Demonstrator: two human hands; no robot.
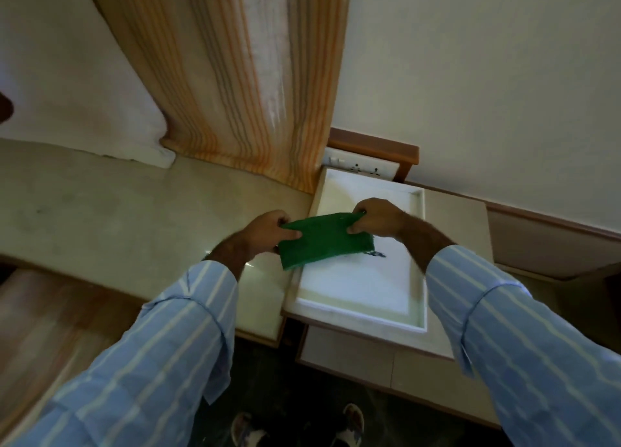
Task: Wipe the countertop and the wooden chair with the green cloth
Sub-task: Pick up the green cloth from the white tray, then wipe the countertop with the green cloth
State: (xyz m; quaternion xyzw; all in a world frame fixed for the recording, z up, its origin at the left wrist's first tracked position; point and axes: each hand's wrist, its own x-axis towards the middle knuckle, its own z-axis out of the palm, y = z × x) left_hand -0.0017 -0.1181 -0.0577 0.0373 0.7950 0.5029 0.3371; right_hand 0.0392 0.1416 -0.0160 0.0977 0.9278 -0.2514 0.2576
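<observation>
Above the white tray, left hand and right hand pinch the green cloth taut, arms outstretched.

green cloth: rough, matt woven fabric
bench: smooth, faintly glossy stone
curtain: striped cloth

- The folded green cloth is at the middle, over the white square tray.
- The beige stone countertop is at 9 o'clock.
- The striped orange curtain hangs at 12 o'clock.
</observation>
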